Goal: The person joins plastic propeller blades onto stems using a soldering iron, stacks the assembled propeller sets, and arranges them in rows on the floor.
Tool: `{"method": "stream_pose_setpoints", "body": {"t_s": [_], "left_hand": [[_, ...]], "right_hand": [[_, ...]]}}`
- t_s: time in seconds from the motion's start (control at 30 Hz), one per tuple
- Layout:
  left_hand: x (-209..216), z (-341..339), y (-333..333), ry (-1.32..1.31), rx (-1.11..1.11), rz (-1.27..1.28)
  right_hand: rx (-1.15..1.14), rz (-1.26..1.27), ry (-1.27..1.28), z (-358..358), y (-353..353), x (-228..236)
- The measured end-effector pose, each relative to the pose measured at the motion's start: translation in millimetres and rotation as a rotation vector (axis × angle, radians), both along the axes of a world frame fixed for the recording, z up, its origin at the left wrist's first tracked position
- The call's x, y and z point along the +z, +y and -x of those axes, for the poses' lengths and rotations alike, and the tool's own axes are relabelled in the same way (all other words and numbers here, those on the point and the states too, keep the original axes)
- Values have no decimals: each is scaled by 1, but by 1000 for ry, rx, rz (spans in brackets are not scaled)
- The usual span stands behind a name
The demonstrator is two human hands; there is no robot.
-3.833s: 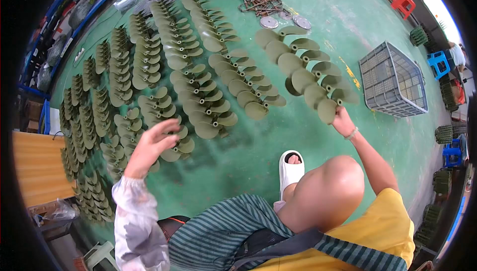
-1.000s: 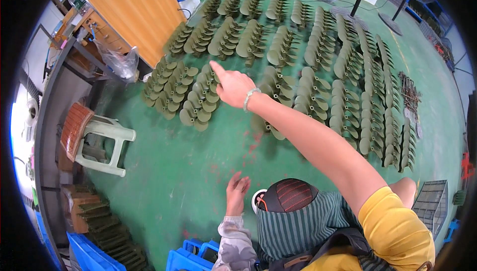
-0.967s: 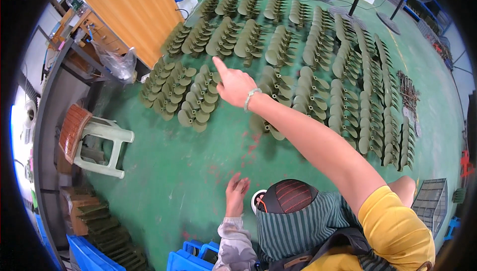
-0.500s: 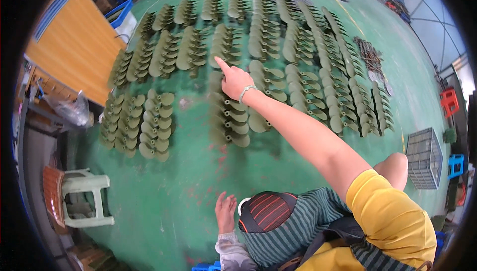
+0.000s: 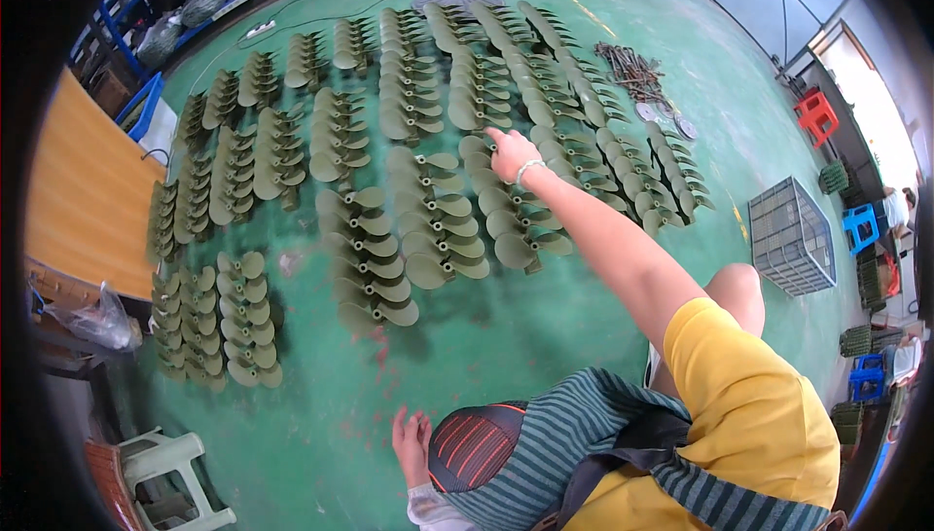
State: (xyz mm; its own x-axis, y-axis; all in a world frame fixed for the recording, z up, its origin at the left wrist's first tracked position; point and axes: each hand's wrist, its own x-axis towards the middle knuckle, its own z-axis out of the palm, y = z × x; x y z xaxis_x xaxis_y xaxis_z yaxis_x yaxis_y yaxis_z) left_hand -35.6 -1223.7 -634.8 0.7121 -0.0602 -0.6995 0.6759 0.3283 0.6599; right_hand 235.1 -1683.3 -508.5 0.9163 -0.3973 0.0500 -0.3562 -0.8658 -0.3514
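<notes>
Olive-green propellers, with rounded blades and small holed hubs, lie overlapping in many rows on the green floor. My right hand (image 5: 514, 155) hovers over a row of propellers (image 5: 501, 198) right of the middle, its index finger stretched out and the other fingers curled. It holds nothing, and I cannot tell whether the fingertip touches a blade. A beaded bracelet (image 5: 528, 173) circles that wrist. My left hand (image 5: 413, 445) is low in the view beside a black knee pad (image 5: 479, 446) with red lines, fingers loosely spread, with nothing in it.
A grey plastic crate (image 5: 793, 237) stands on the right, with red (image 5: 815, 114) and blue stools (image 5: 860, 229) beyond. Rusty metal rods (image 5: 630, 73) lie past the far-right rows. A wooden board (image 5: 88, 190) and a pale stool (image 5: 170, 477) stand on the left.
The view has shifted, and the rows appear further left. My right hand has moved from over a middle row to one further right, index finger still extended. My left hand stays by the knee.
</notes>
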Motion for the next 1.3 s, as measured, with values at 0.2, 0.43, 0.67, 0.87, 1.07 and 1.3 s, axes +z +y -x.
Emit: {"method": "stream_pose_setpoints", "body": {"t_s": [0.2,0.43,0.67,0.87,1.07,1.3], "left_hand": [[-31,22,18,-1,-34,-22],[-48,25,21,-16,3,-66],[-43,20,12,-73,-20,-76],[-75,30,23,93,108,230],[-8,25,4,-3,39,-2],[0,36,11,23,92,-30]], "right_hand": [[-127,89,-183,26,-47,-1],[-51,240,-119,15,-90,35],[103,329,-49,-33,-72,99],[454,237,-362,-55,-3,105],[412,251,-89,-64,54,114],[714,227,-266,-69,121,127]]}}
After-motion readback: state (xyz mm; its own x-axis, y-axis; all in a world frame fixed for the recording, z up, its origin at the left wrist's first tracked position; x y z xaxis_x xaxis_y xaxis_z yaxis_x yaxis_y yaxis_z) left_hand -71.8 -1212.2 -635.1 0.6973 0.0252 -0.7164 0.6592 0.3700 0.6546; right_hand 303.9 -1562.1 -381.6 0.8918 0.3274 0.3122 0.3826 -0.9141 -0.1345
